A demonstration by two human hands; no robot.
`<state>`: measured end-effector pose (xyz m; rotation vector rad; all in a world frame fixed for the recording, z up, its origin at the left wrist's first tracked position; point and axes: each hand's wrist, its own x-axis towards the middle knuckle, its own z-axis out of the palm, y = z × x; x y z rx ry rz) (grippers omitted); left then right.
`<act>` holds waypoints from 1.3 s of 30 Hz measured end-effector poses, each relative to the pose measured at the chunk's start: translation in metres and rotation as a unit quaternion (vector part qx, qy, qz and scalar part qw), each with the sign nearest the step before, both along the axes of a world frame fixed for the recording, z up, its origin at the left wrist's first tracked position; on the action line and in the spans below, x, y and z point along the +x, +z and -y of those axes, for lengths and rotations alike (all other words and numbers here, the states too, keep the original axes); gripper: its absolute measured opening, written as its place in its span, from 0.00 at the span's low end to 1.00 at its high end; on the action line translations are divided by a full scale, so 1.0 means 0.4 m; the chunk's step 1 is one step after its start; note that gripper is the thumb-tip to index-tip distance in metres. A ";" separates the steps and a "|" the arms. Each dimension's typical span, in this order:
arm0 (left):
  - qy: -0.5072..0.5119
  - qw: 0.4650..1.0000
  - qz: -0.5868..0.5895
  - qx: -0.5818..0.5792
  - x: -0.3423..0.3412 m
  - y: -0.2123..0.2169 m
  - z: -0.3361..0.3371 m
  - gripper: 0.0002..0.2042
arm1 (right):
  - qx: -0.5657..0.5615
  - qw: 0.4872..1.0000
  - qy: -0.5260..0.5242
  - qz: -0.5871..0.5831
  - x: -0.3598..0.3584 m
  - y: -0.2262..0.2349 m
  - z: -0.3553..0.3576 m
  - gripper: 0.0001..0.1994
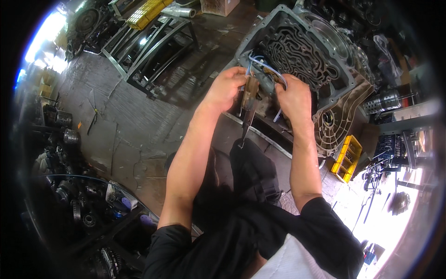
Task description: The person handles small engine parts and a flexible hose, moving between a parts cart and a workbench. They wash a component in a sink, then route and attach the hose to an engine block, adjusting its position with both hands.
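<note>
A grey gearbox housing (pixel 341 93) with winding channels inside stands at the upper right, in front of me. My left hand (pixel 224 91) is at its near left corner, thumb and fingers pinched on a thin pale blue tube (pixel 272 69). The tube loops over the corner. My right hand (pixel 295 96), fingers curled, grips the same tube farther right; a loose end hangs below it. Between my hands is a brownish, worn block (pixel 251 88), with a dark narrow metal piece running down from it. How the block is attached I cannot tell.
A metal frame stand (pixel 160 51) is on the floor at the upper left, beside a yellow crate (pixel 146 13). A yellow divided bin (pixel 347 159) lies right of the housing. Dark gears and machine parts (pixel 88 204) crowd the lower left. A perforated metal cylinder (pixel 382 102) sits far right.
</note>
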<state>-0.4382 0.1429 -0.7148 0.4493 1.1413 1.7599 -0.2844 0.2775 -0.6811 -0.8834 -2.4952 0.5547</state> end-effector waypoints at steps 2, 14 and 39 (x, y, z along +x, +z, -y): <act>-0.001 1.000 0.023 -0.001 0.002 0.013 0.002 0.11 | 0.001 1.000 0.006 0.029 0.003 0.011 -0.004 0.12; -0.013 0.997 0.056 0.050 0.019 -0.012 -0.024 0.13 | -0.203 0.965 -0.011 -0.167 0.022 0.077 0.100 0.10; 0.001 0.978 0.131 0.164 0.060 -0.049 -0.075 0.13 | -0.259 0.963 0.049 -0.059 0.141 0.022 0.204 0.15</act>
